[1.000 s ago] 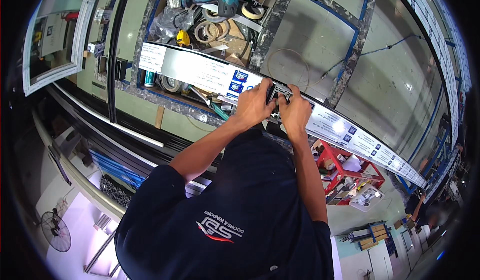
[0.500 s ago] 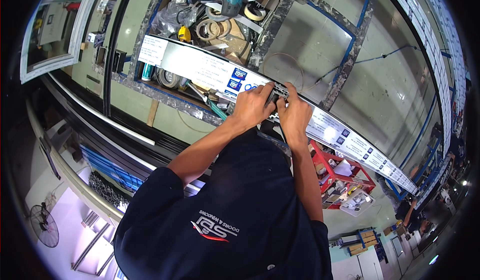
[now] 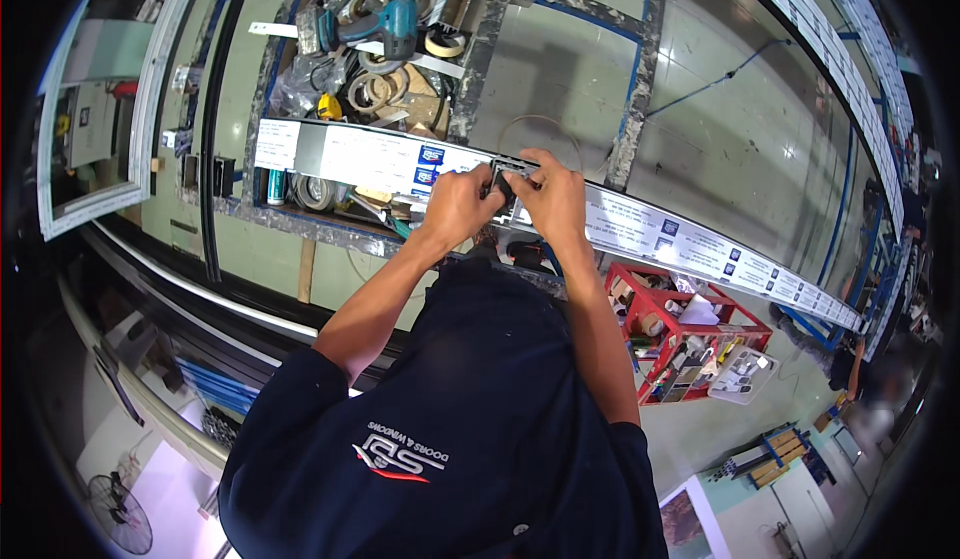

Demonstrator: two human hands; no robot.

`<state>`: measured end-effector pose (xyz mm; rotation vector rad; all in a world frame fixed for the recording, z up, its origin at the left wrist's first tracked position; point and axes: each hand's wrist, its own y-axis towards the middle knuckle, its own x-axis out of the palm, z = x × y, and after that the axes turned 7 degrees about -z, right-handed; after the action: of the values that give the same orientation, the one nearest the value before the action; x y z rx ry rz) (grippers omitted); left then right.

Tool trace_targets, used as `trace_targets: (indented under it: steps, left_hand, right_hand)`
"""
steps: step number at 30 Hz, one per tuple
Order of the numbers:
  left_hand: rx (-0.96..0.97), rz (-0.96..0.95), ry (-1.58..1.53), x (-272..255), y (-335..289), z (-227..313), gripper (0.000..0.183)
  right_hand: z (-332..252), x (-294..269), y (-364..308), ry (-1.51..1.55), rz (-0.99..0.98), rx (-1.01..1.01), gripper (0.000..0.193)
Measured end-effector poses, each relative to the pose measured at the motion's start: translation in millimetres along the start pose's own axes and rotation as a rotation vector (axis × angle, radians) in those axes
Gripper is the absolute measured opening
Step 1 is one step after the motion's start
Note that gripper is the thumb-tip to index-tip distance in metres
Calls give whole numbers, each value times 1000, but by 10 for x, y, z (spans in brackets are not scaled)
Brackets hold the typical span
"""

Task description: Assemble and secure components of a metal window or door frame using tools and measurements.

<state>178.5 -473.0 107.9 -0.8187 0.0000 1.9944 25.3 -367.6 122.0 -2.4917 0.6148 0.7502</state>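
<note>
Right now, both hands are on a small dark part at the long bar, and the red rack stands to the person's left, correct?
Not quite: the head view shows the red rack to the person's right. The left hand and right hand are on the small dark part at the long bar.

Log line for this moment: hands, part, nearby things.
left hand: at small dark part | right hand: at same part | part: at long film-covered profile | nearby: teal drill, red rack
</note>
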Motion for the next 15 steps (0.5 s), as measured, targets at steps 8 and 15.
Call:
trace_targets:
  steps: [8,15]
  left_hand:
    - [80,88,66,214,-51,-135,21]
    - [39,96,47,243,-33,-124,20]
  right_hand:
    - [146,87,-43,65,-8,-36,43]
    - [201,121,-27,91,-23,-19,47]
